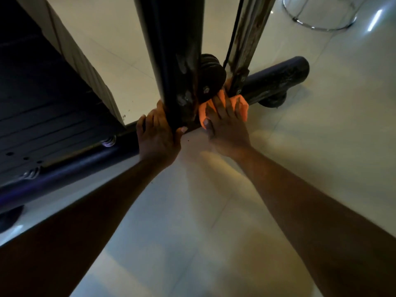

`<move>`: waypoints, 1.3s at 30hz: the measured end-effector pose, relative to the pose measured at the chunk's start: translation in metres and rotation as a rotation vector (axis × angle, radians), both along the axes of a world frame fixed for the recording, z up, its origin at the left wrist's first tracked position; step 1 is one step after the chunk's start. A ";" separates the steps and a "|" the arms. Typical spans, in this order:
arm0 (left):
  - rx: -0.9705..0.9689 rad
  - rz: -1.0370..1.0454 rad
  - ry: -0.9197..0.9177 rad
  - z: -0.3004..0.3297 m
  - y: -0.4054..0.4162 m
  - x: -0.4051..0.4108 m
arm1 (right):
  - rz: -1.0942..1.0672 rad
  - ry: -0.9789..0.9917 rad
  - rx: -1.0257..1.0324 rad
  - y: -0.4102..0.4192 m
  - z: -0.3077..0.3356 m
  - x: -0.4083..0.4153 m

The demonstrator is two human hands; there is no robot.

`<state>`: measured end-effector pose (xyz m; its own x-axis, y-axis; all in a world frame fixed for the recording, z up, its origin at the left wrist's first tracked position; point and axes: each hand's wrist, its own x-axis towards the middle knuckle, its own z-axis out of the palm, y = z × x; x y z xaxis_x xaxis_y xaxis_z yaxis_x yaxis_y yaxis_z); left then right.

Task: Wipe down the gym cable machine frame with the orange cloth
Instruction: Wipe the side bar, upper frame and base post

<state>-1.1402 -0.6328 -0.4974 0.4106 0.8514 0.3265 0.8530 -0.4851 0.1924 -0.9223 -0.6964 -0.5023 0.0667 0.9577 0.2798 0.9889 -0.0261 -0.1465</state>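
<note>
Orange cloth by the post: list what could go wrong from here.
1. The right hand presses the orange cloth against the base bar close to the pulley and cable; cloth or fingers might snag there.
2. The left hand grips the post low down, where scuffed patches show; a rough edge could scrape it.

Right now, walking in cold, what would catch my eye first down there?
The bright orange cloth stands out, pressed by the right hand against the foot of the dark machine, just right of the thick black upright post. The left hand wraps the base of that post where it meets the floor bar. A shiny chrome ring glints on the pale floor at top right.
</note>
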 end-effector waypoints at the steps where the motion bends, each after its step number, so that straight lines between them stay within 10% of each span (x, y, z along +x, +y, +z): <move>1: -0.010 -0.003 -0.001 0.002 -0.001 0.001 | -0.044 0.099 0.004 0.000 0.000 -0.014; 13: -0.479 0.117 -0.056 0.087 -0.053 0.018 | 0.142 0.221 -0.457 -0.048 0.111 0.033; 23: -0.206 -0.305 -0.093 0.058 -0.047 0.110 | 0.055 0.303 -0.275 -0.048 0.101 0.132; 39: 0.032 0.106 -0.165 -0.012 -0.023 0.184 | -0.029 -0.007 0.026 0.010 0.005 0.153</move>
<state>-0.9562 -0.6560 -0.5095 0.2577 0.8749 0.4099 0.8576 -0.4026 0.3200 -0.7693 -0.6863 -0.4973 0.0923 0.9478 0.3052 0.9888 -0.0511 -0.1404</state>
